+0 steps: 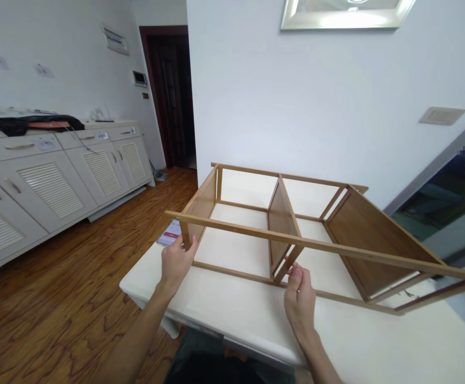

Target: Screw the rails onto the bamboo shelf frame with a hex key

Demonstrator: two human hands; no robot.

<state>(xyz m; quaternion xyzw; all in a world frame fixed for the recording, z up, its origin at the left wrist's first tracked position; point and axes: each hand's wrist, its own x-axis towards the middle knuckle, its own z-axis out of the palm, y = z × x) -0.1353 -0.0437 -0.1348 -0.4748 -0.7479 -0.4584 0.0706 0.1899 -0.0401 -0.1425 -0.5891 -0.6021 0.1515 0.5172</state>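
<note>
A wooden shelf frame [360,224] lies on its side on a white table [232,314], with slatted panels and a middle divider [282,224]. A long wooden rail [328,246] runs across its near top edge. My left hand [177,261] is closed around the short upright post at the frame's near left corner. My right hand [299,293] pinches the lower end of the middle upright where it meets the bottom rail; whether anything small sits between the fingers cannot be made out.
A small booklet or card with red print [170,233] lies on the table behind the left corner. White louvred cabinets [48,186] line the left wall, dark clothing on top. A dark door [172,96] stands beyond the wood floor. Glass panel at right.
</note>
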